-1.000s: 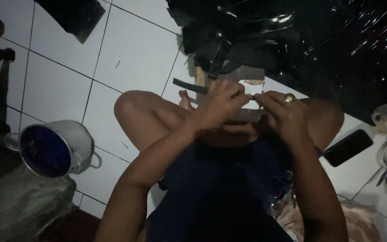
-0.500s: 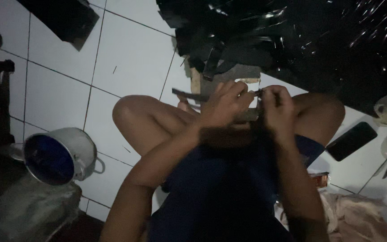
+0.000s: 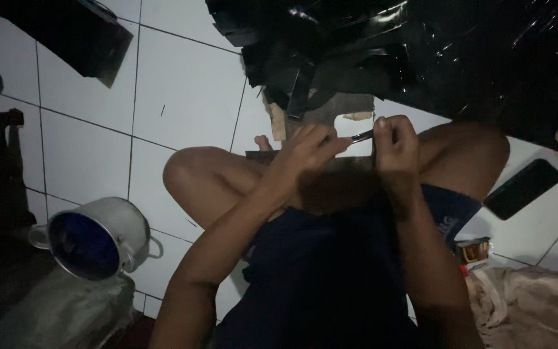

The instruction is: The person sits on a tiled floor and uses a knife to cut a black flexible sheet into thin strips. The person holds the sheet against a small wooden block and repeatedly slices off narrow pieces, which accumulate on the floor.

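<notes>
Floor: white tiles [image 3: 182, 84] with dark seams; the person sits on it with bare knees drawn up, and all places below are told from the left knee [image 3: 192, 174].
Black plastic sheet: a big, shiny, crumpled heap [image 3: 460, 52] lies far above and to the right of the knee, along the top of the view.
Dark strips: a pile of flat black pieces [image 3: 298, 77] lies up and right of the knee, at the edge of the sheet, with a brown board [image 3: 330, 106] under it.
Pot: a metal pot [image 3: 98, 236] with a blue inside lies tipped on its side, below and left of the knee, its mouth toward the camera.
Cloth: a pale crumpled cloth [image 3: 531, 304] lies far to the right and lower than the knee.
Phone: a dark flat phone [image 3: 521, 187] lies on a tile far right of the knee, beyond the other knee.
Small box: a little coloured box [image 3: 473, 249] stands below the phone, near the cloth.
Left hand: the left hand [image 3: 305, 155] is right of the knee, fingers bent and narrow, pinching one end of a thin dark strip.
Right hand: the right hand [image 3: 395, 145] is further right, closed in a fist on the other end.
Thin strip: the thin dark strip [image 3: 361, 136] is stretched between both hands, above the lap; the dim light hides its material.
</notes>
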